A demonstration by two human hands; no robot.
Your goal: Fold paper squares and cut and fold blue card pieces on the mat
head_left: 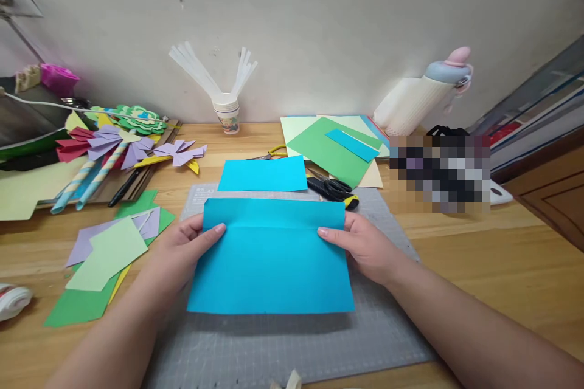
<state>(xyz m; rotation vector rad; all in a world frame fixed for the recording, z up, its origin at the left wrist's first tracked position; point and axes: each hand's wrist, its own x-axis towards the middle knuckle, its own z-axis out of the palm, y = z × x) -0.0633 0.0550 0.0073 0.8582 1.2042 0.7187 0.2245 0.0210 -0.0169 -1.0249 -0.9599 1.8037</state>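
Observation:
A large sheet of blue paper (269, 267) with a crease across its upper part is held above the grey cutting mat (296, 352). My left hand (194, 243) grips its left edge, thumb on top and fingers behind. On the right edge, my right hand (360, 243) pinches it the same way. Just beyond lies a smaller blue paper piece (264, 175). Black-handled scissors (335, 183) and a black and yellow cutter (340, 196) rest at the mat's far edge, partly covered by paper.
Green and pale sheets (326, 149) lie at the back, near a tilted white bottle (422, 100). A paper cup (227, 115) holds white strips. On the left are paper flowers (121, 143), coloured offcuts (107, 255) and a white tape roll (13, 302).

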